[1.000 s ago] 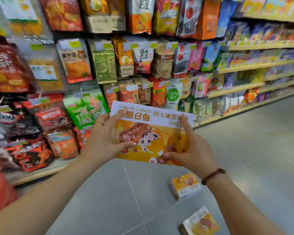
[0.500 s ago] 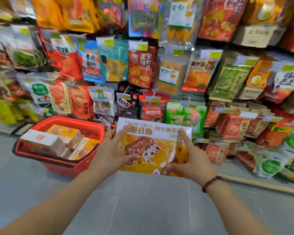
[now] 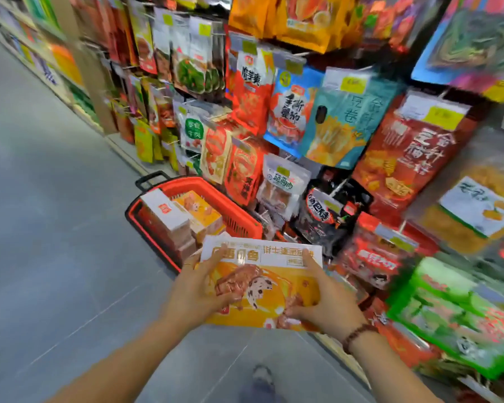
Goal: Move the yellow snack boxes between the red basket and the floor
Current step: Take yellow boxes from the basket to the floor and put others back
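Both hands hold one yellow snack box (image 3: 262, 286) in the air, low and in front of the person. The left hand (image 3: 195, 292) grips its left edge and the right hand (image 3: 326, 303) grips its right edge. Each thumb lies on the picture side, and the fingers (image 3: 220, 253) are spread along the sides and the top edge.

The box is wide, flat and made of card. It looks light and stiff, because it stays flat with only its two ends held. The front is shiny, so it may slip. A hold on both short edges seems best, because a hard squeeze in the middle could dent it.

The red basket (image 3: 246, 225) stands on the floor (image 3: 56, 228) just past the box, beside the hanging snack bags (image 3: 344, 117). More boxes (image 3: 200, 212) are packed inside it, some on their sides. I think this box is going in on top, and there is not much room, so it should go in flat and slow.
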### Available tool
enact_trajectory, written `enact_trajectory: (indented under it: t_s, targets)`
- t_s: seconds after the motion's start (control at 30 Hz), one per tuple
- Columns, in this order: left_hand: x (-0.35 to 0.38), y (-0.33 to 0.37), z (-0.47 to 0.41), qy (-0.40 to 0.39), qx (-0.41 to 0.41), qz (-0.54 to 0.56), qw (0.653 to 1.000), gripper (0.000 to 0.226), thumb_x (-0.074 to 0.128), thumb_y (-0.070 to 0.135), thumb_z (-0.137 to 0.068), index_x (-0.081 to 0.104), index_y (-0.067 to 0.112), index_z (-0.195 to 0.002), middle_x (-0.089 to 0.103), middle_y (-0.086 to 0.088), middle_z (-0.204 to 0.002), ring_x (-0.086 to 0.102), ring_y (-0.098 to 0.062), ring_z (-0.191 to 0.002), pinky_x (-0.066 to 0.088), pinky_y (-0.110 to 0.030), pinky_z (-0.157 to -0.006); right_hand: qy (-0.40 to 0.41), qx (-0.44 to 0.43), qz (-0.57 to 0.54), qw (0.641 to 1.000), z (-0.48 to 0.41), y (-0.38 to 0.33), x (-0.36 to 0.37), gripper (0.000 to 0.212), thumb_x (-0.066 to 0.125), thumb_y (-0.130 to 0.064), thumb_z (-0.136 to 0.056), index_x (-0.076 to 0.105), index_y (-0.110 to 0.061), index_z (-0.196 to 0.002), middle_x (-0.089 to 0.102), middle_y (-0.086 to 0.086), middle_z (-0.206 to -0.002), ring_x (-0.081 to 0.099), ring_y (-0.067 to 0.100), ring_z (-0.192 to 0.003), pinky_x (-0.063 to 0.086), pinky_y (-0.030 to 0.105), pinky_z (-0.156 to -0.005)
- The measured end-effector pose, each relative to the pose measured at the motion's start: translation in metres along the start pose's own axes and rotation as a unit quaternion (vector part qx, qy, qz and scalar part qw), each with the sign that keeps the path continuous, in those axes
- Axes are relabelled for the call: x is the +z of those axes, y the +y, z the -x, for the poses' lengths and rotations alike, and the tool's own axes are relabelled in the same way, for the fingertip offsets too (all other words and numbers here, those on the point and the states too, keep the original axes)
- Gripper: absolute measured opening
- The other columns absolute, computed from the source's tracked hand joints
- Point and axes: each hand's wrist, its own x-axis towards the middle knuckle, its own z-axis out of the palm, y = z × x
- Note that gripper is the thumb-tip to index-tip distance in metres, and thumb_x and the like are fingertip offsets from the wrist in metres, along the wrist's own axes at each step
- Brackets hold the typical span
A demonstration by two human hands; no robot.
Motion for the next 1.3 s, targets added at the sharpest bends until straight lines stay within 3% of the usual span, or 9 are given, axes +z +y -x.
enact_trajectory:
  t_s: [0.1,0.23,0.33,0.6,0.8,0.93,1.0,1.13,1.3]
  targets:
    - [0.01,-0.006,-0.024,0.007,-0.062,0.019,0.998,0.098,0.076,0.049,-0.068,0.005,0.051,-0.136,0.021,-0.001,-0.146,0.032,-0.018,-0.133,0.033,-0.028,-0.109,-0.053,-0.056,0.035,0.996,-0.058,-0.002,-0.009,0.115,0.079,-0.054,-0.061,0.001,-0.046,-0.145,0.055,-0.006,-0.1,0.052,0.013,-0.085,0.046,0.032,-0.08]
    - [0.015,-0.014,-0.047,0.03,-0.132,0.053,0.989,0.094,0.075,0.039,-0.073,0.013,0.047,-0.142,0.018,0.008,-0.147,0.034,-0.013,-0.129,0.037,-0.027,-0.106,-0.111,-0.105,0.05,0.987,-0.125,-0.013,-0.012,0.114,0.08,-0.053,-0.061,0.003,-0.047,-0.145,0.055,-0.003,-0.115,0.056,0.014,-0.095,0.049,0.031,-0.08]
    - [0.015,-0.022,-0.062,0.062,-0.172,0.072,0.981,0.091,0.075,0.031,-0.075,0.017,0.043,-0.143,0.021,0.007,-0.145,0.035,-0.009,-0.122,0.035,-0.021,-0.102,-0.148,-0.147,0.06,0.976,-0.172,-0.026,-0.003,0.113,0.081,-0.05,-0.061,0.006,-0.045,-0.146,0.052,0.001,-0.131,0.049,0.019,-0.118,0.045,0.032,-0.092]
    - [0.015,-0.082,-0.133,0.091,-0.257,0.056,0.96,0.098,0.073,0.046,-0.073,0.007,0.041,-0.145,0.02,-0.002,-0.147,0.033,-0.02,-0.133,0.033,-0.026,-0.105,-0.22,-0.199,0.107,0.949,-0.292,-0.069,0.033,0.113,0.082,-0.046,-0.061,0.005,-0.046,-0.144,0.051,0.001,-0.133,0.051,0.019,-0.119,0.045,0.03,-0.091]
    - [0.041,-0.139,-0.2,0.091,-0.293,0.11,0.945,0.1,0.076,0.036,-0.074,0.002,0.041,-0.141,0.02,-0.008,-0.147,0.031,-0.023,-0.135,0.027,-0.023,-0.107,-0.264,-0.196,0.147,0.933,-0.392,-0.08,0.075,0.111,0.083,-0.038,-0.063,0.007,-0.045,-0.144,0.052,0.007,-0.129,0.054,0.022,-0.112,0.043,0.029,-0.085]
    - [0.075,-0.182,-0.247,0.091,-0.332,0.129,0.93,0.099,0.08,0.035,-0.067,0.018,0.037,-0.144,0.026,-0.011,-0.144,0.035,-0.025,-0.132,0.028,-0.024,-0.107,-0.27,-0.188,0.131,0.935,-0.459,-0.072,0.113,0.108,0.084,-0.039,-0.062,0.013,-0.051,-0.142,0.052,0.001,-0.135,0.051,0.02,-0.12,0.047,0.036,-0.092]
    - [0.095,-0.203,-0.265,0.087,-0.354,0.135,0.921,0.1,0.08,0.039,-0.066,0.018,0.041,-0.144,0.024,-0.01,-0.146,0.033,-0.025,-0.134,0.028,-0.028,-0.108,-0.268,-0.176,0.13,0.938,-0.484,-0.065,0.136,0.104,0.083,-0.039,-0.063,0.017,-0.049,-0.142,0.054,0.003,-0.131,0.051,0.021,-0.119,0.046,0.037,-0.093]
    - [0.138,-0.243,-0.289,0.087,-0.39,0.166,0.901,0.101,0.082,0.035,-0.065,0.019,0.041,-0.144,0.024,-0.007,-0.146,0.032,-0.02,-0.134,0.024,-0.021,-0.104,-0.279,-0.164,0.145,0.935,-0.521,-0.042,0.192,0.103,0.083,-0.039,-0.064,0.016,-0.05,-0.142,0.052,0.007,-0.133,0.051,0.028,-0.12,0.047,0.042,-0.094]
    - [0.175,-0.284,-0.298,0.064,-0.422,0.167,0.889,0.103,0.081,0.037,-0.066,0.015,0.042,-0.144,0.025,-0.006,-0.142,0.036,-0.023,-0.132,0.032,-0.03,-0.107,-0.306,-0.149,0.163,0.926,-0.538,-0.011,0.252,0.102,0.081,-0.044,-0.065,0.017,-0.047,-0.144,0.05,0.011,-0.13,0.05,0.03,-0.118,0.044,0.036,-0.091]
